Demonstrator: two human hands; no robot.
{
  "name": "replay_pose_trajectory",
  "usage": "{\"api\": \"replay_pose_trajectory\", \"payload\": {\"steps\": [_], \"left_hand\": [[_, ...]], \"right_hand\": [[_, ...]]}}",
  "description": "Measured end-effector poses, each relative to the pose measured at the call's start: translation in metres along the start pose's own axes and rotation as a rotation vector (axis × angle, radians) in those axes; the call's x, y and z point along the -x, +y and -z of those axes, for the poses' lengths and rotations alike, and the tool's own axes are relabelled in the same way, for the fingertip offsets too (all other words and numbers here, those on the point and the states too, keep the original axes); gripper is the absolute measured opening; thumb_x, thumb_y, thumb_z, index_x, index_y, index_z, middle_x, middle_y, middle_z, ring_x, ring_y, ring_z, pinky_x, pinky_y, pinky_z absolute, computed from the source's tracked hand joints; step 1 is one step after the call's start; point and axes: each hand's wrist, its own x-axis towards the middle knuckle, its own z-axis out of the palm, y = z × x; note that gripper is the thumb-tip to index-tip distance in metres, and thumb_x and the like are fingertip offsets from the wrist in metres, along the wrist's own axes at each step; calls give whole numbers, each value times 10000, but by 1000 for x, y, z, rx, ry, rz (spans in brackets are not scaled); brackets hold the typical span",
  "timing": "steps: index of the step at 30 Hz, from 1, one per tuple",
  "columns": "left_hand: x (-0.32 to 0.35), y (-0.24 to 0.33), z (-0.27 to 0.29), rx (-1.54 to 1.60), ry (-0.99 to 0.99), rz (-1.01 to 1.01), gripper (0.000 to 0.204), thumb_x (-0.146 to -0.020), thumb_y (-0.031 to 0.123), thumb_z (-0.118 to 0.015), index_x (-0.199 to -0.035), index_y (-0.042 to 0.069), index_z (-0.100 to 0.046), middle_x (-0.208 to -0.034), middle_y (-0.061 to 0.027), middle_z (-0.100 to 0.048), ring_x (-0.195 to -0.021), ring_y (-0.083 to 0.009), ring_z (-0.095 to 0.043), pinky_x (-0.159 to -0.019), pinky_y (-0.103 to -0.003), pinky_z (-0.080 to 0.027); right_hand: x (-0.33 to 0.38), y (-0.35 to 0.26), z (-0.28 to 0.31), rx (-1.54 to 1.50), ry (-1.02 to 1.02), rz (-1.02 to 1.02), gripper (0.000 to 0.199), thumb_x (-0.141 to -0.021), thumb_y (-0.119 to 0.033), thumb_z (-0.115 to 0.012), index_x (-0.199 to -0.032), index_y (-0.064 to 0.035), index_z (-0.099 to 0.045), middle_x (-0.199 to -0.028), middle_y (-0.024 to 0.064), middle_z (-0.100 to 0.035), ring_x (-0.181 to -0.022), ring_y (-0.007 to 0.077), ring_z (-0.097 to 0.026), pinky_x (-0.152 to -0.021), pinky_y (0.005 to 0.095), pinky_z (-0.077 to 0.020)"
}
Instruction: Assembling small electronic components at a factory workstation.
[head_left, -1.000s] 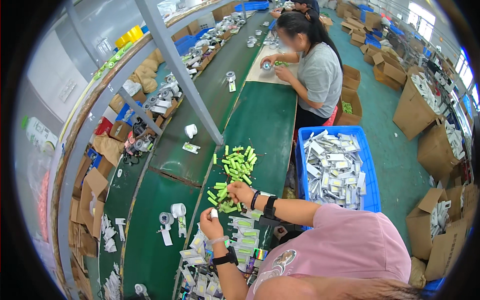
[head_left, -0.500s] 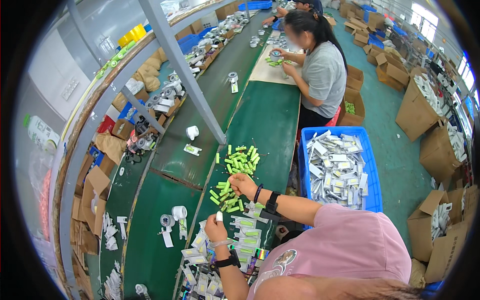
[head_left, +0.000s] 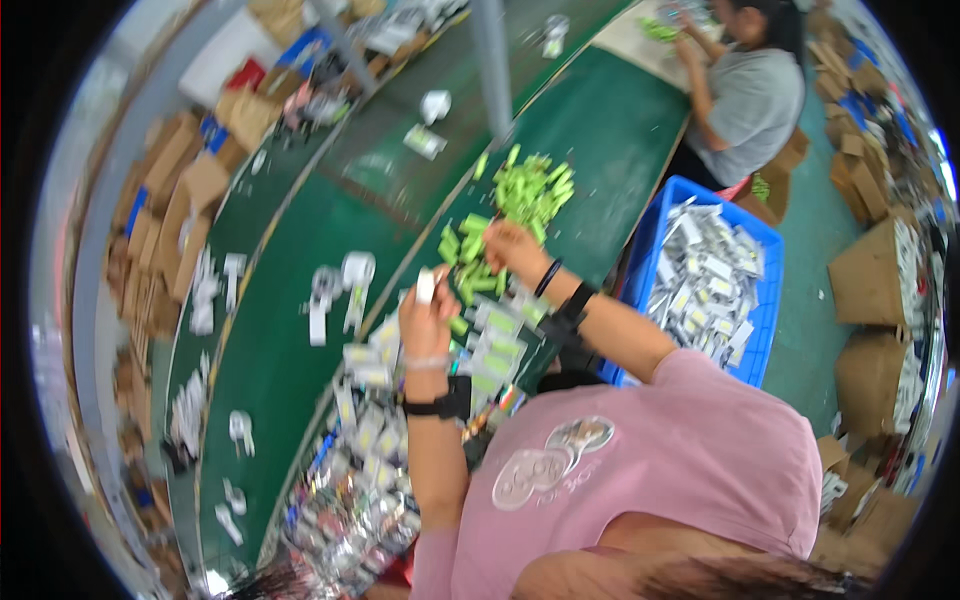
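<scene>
My left hand (head_left: pixel 428 322) is raised just left of a loose heap of green cylindrical cells (head_left: pixel 534 192). Its fingers are curled together, and a white cover (head_left: pixel 426 287) wraps one fingertip. Whatever those fingers may hold is too blurred to name. Over the near part of the heap, my right hand (head_left: pixel 514 250) has thumb and fingers brought together; the small thing at their tips, if any, cannot be made out. Below both hands lie flat white housings (head_left: pixel 497 345), some with green cells in them, overlapping in rows.
A blue crate (head_left: pixel 770 305) of white panel parts stands at my right. White lamp-like pieces (head_left: pixel 357 270) lie on the green belt (head_left: pixel 300 220). A grey post (head_left: pixel 492 70) rises beyond the heap. A co-worker (head_left: pixel 745 95) sits farther along; cardboard boxes (head_left: pixel 868 275) line the right side.
My view has shifted, so bench and heap sit higher in the picture. My left hand has moved slightly leftward beside the heap; my right hand stays over its near part.
</scene>
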Motion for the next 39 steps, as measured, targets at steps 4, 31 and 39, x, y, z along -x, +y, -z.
{"api": "replay_pose_trajectory", "payload": {"steps": [4,31,39], "left_hand": [[9,6,6,45,2,36,427,-967,305,-460,-1169,-62,-542,-785,-10,-501,-571,-93,-407,-557,-263,-358],[39,5,7,-8,11,26,319,-911,42,-500,-1229,15,-511,-899,-51,-555,-735,-124,-535,-714,-336,-531],[50,18,0,-91,46,-79,375,-891,19,-530,-1263,4,-478,-951,-95,-588,-773,-148,-595,-748,-343,-565]], "right_hand": [[3,-6,-7,4,-33,49,157,-934,-218,-551,-933,-62,-543,-730,17,-584,-664,107,-586,-663,243,-466],[34,-41,-61,70,-266,-20,211,-976,-218,-449,-1111,-57,-435,-884,117,-660,-524,107,-562,-432,211,-414],[49,-44,-66,159,-530,32,600,-868,-21,-574,-1369,-52,-247,-954,119,-643,-674,110,-604,-588,244,-494]]}}
